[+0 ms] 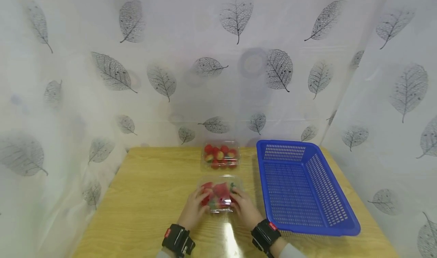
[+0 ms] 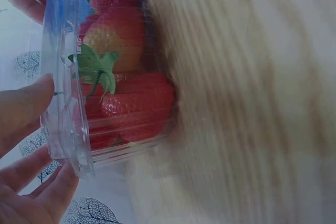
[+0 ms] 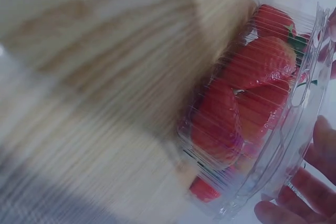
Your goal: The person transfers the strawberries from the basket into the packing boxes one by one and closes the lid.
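Note:
A clear plastic clamshell box point(image 1: 221, 210) sits on the table in front of me, with large red strawberries point(image 2: 139, 106) inside. My left hand point(image 1: 195, 206) grips its left side; in the left wrist view the thumb is at the rim and the fingers reach round a corner. On the opposite side my right hand point(image 1: 245, 208) holds the box, its fingers at the lid edge in the right wrist view. The lid lies over the fruit. Green leaves point(image 3: 297, 45) show among the strawberries.
Behind it, by the table's far edge, stands a second clear box point(image 1: 221, 142) of smaller red and yellowish fruit. A blue plastic basket point(image 1: 263, 189) with slotted walls takes up the right side of the wooden table point(image 1: 143, 197). Leaf-printed sheeting point(image 1: 211, 98) hangs around the table.

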`<state>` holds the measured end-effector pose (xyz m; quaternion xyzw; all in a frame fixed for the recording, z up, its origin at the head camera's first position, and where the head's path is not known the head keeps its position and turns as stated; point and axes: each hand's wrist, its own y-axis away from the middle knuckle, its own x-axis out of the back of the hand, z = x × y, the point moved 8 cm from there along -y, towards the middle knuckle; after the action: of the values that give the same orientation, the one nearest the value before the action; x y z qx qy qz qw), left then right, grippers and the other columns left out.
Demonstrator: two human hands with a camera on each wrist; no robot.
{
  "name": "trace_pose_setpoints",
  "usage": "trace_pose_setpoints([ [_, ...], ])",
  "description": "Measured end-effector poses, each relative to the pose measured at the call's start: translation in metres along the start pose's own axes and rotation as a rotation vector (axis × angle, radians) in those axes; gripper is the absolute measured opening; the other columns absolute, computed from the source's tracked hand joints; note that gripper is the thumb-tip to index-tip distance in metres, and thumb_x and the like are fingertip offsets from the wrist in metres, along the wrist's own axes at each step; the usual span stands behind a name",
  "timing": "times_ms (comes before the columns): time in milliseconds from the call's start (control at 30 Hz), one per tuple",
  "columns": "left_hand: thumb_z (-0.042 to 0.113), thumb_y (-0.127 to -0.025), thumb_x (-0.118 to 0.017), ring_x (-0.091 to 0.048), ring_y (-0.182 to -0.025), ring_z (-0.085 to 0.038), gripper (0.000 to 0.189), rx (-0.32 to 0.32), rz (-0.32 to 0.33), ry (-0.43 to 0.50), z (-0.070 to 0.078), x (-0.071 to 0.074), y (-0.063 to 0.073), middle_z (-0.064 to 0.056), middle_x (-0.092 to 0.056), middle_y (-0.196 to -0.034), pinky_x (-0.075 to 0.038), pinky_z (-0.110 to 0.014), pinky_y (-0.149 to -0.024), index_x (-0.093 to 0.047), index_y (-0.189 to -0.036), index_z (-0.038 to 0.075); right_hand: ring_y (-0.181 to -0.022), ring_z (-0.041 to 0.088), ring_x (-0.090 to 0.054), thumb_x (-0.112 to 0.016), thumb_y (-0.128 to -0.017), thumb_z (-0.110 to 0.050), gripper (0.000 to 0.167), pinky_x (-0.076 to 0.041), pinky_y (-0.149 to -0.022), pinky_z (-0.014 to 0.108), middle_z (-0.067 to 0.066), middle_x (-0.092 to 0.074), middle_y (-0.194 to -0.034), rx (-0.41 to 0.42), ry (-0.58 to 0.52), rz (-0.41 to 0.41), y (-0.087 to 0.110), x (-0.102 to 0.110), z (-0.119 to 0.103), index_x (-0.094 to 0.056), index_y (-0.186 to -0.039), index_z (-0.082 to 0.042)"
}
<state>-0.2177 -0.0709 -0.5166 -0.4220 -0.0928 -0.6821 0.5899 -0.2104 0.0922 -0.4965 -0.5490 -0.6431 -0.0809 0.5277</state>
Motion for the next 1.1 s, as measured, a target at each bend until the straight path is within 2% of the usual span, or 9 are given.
trace_pose_setpoints([
  [200, 0.003, -0.069, -0.072, -0.043, -0.114, -0.046, 0.047, -0.052, 0.027, -0.003, -0.008, -0.003, -0.019, -0.028, -0.046, -0.125, -0.037, -0.057, -0.092, -0.060, -0.115, -0.001, -0.104, 0.038, -0.055, -0.069, -0.076, 0.000, 0.030, -0.047, -0.086, 0.042, 0.021, -0.056, -0.115, -0.086, 0.047, 0.024, -0.013, -0.004, 0.013, -0.063, -0.104, 0.008],
  [467, 0.005, -0.070, -0.072, -0.042, -0.114, -0.047, 0.046, -0.047, 0.007, 0.013, -0.015, -0.009, -0.033, -0.029, -0.046, -0.125, -0.037, -0.057, -0.093, -0.060, -0.114, -0.003, -0.102, 0.039, -0.055, -0.070, -0.073, 0.004, 0.028, -0.047, -0.087, 0.044, 0.022, -0.058, -0.111, -0.077, 0.079, 0.079, -0.023, -0.002, 0.018, -0.064, -0.099, 0.010],
  [667, 0.004, -0.070, -0.072, -0.043, -0.112, -0.048, 0.045, -0.068, 0.006, 0.046, -0.014, -0.012, -0.039, -0.029, -0.046, -0.125, -0.037, -0.059, -0.091, -0.060, -0.113, -0.004, -0.104, 0.040, -0.054, -0.070, -0.071, 0.007, 0.029, -0.046, -0.089, 0.044, 0.022, -0.058, -0.110, -0.115, 0.087, 0.076, -0.025, -0.002, 0.026, -0.064, -0.099, 0.011],
  [900, 0.006, -0.071, -0.072, -0.042, -0.116, -0.046, 0.044, -0.025, -0.002, 0.065, -0.018, -0.016, -0.040, -0.027, -0.046, -0.127, -0.035, -0.057, -0.094, -0.061, -0.113, -0.002, -0.104, 0.038, -0.055, -0.070, -0.070, 0.008, 0.030, -0.045, -0.089, 0.044, 0.020, -0.059, -0.110, -0.132, 0.095, 0.081, -0.024, 0.001, 0.027, -0.065, -0.099, 0.009],
  [1100, 0.006, -0.071, -0.072, -0.041, -0.117, -0.045, 0.044, -0.019, -0.008, 0.072, -0.018, -0.016, -0.039, -0.026, -0.045, -0.127, -0.035, -0.058, -0.094, -0.061, -0.114, -0.001, -0.105, 0.037, -0.055, -0.070, -0.073, 0.004, 0.029, -0.046, -0.089, 0.043, 0.020, -0.058, -0.112, -0.154, 0.103, 0.042, -0.024, 0.000, 0.026, -0.064, -0.101, 0.008],
])
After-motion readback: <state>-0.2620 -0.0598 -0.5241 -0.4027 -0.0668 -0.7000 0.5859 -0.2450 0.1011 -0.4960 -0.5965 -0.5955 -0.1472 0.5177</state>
